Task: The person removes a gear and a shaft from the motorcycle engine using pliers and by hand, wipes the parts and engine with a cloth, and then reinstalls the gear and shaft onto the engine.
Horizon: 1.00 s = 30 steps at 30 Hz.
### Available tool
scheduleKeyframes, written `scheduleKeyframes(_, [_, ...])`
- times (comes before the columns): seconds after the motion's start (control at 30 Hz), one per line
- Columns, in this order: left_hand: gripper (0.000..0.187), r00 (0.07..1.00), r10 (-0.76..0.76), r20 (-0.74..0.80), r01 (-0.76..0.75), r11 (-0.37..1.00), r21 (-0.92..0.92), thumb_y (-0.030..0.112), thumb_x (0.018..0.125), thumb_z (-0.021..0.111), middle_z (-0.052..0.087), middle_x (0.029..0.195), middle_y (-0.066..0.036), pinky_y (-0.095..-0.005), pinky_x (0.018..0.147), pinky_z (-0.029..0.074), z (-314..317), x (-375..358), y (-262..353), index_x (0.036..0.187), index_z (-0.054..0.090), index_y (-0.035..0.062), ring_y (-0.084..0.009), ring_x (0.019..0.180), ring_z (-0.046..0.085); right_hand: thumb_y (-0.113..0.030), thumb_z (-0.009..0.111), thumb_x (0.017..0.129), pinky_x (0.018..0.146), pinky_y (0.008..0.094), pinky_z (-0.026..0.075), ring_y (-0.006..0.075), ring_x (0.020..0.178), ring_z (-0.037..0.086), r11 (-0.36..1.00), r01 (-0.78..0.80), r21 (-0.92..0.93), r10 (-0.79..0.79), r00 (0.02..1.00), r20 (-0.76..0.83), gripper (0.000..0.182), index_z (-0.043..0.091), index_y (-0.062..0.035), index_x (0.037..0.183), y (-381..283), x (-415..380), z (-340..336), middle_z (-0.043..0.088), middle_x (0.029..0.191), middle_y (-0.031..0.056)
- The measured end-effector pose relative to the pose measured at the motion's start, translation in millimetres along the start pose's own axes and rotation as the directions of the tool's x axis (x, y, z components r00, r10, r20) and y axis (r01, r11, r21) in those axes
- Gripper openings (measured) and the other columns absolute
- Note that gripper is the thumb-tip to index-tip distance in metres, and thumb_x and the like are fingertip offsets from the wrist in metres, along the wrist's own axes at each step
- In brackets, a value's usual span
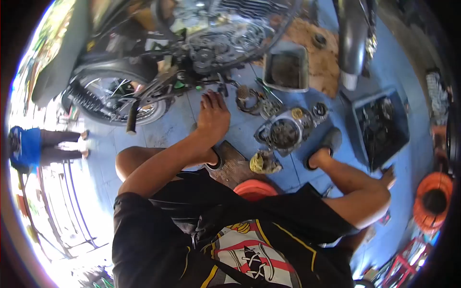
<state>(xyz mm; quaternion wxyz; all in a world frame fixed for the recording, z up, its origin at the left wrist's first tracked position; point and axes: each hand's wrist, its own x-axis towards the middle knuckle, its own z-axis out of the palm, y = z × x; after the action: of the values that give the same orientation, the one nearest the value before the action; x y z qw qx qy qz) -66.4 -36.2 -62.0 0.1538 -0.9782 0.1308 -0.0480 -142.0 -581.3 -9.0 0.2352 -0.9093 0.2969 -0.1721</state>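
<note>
Back side up, my left hand [213, 117] reaches forward below the motorbike's engine [216, 45], its fingers stretched out and slightly apart. The fingertips are right at a small dark part under the frame, and no object shows in the hand. Beyond my right knee, my right hand [388, 177] shows only in part, low near a dark bin [382, 127]; its visible fingers are extended. Between my feet lie an engine cover [284, 133], a ring-shaped part [247, 102] and a crumpled yellowish rag [265, 162].
A grey tray [305, 72] of dark liquid stands on brown cardboard [326, 62]. The rear wheel [117, 96] is at the left, an exhaust silencer [353, 43] at the upper right. An orange container [432, 204] sits far right. A person in blue [29, 146] stands at far left.
</note>
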Motion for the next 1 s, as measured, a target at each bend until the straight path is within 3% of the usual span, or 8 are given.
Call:
scheduleKeyframes(0.07, [0.057,0.997,0.074,-0.003,-0.073,0.989,0.126,0.021,0.081,0.059,0.047,0.127,-0.037,-0.0475,0.094,0.046,-10,-4,3,0.125,0.047,-0.0134,-0.048,0.117,0.047,-0.035,0.054,0.093,0.06,0.0382,0.049,0.0206,0.067,0.065,0.992,-0.12,-0.041,0.117,0.99,-0.079,0.045,0.069,0.006,0.086,124,45,-37,0.07,0.079,0.0167])
scheduleKeyframes(0.2, [0.045,0.935,0.076,0.346,0.021,0.963,-0.269,0.027,0.082,0.063,0.063,0.1,-0.026,-0.0444,0.077,0.051,-88,8,-6,0.112,0.056,-0.0047,-0.0393,0.089,0.063,-0.015,0.062,0.091,0.067,0.0269,0.055,0.0217,0.082,0.068,0.874,0.406,0.267,-0.34,0.904,-0.259,0.04,0.053,0.0034,0.126,-15,34,-101,0.065,0.108,0.0164])
scheduleKeyframes(0.33, [0.04,0.995,0.088,0.046,-0.055,0.874,-0.483,0.024,0.081,0.067,0.065,0.09,-0.02,-0.0457,0.074,0.049,-83,6,-22,0.108,0.056,-0.0041,-0.0409,0.079,0.062,-0.018,0.063,0.092,0.056,0.0235,0.049,0.0083,0.06,0.06,0.96,0.167,0.227,-0.163,0.986,-0.036,0.029,0.064,-0.0094,0.119,-64,13,-75,0.067,0.075,0.0065])
scheduleKeyframes(0.47, [0.046,0.917,0.269,-0.293,-0.382,0.8,-0.462,0.022,0.079,0.071,0.062,0.093,-0.022,-0.046,0.081,0.046,-46,19,-15,0.112,0.055,-0.0051,-0.0399,0.089,0.058,-0.03,0.066,0.089,0.057,0.036,0.046,0.0193,0.056,0.06,0.996,0.088,-0.03,-0.07,0.927,0.369,0.03,0.069,-0.0015,0.078,-90,-11,-37,0.059,0.058,0.0134])
scheduleKeyframes(0.53, [0.046,0.919,0.291,-0.267,-0.382,0.827,-0.413,0.02,0.078,0.072,0.062,0.098,-0.018,-0.0444,0.082,0.045,-33,21,-7,0.115,0.055,-0.0026,-0.0364,0.092,0.056,-0.022,0.067,0.085,0.063,0.0395,0.048,0.0282,0.065,0.064,0.824,0.55,-0.135,-0.485,0.808,0.335,0.022,0.066,-0.0005,0.087,-62,3,-24,0.061,0.063,0.0158])
scheduleKeyframes(0.63, [0.051,0.904,0.29,-0.314,-0.405,0.813,-0.418,0.017,0.076,0.074,0.061,0.089,-0.014,-0.0433,0.077,0.045,-25,25,-2,0.118,0.051,-0.0013,-0.0334,0.086,0.057,-0.015,0.066,0.081,0.074,0.0424,0.049,0.0347,0.084,0.064,0.847,0.519,0.117,-0.52,0.76,0.389,0.031,0.059,-0.0016,0.109,-60,29,-7,0.065,0.083,0.0182])
scheduleKeyframes(0.9, [0.048,0.912,0.3,-0.278,-0.395,0.823,-0.408,0.015,0.076,0.071,0.059,0.081,-0.015,-0.0472,0.093,0.043,-17,27,-6,0.115,0.052,-0.0053,-0.0349,0.085,0.058,-0.016,0.077,0.068,0.097,0.0438,0.044,0.0354,0.114,0.053,0.644,0.764,0.033,-0.568,0.45,0.689,0.069,0.047,-0.0066,0.13,4,78,244,0.057,0.12,0.0174])
scheduleKeyframes(1.0, [0.043,0.926,0.282,-0.251,-0.371,0.806,-0.461,0.013,0.076,0.07,0.06,0.079,-0.014,-0.0457,0.094,0.044,-20,28,-8,0.111,0.054,-0.0047,-0.0316,0.08,0.06,-0.018,0.08,0.065,0.1,0.0459,0.041,0.0332,0.119,0.049,0.675,0.733,-0.087,-0.527,0.561,0.638,0.074,0.046,-0.0072,0.13,-11,61,292,0.057,0.123,0.0139])
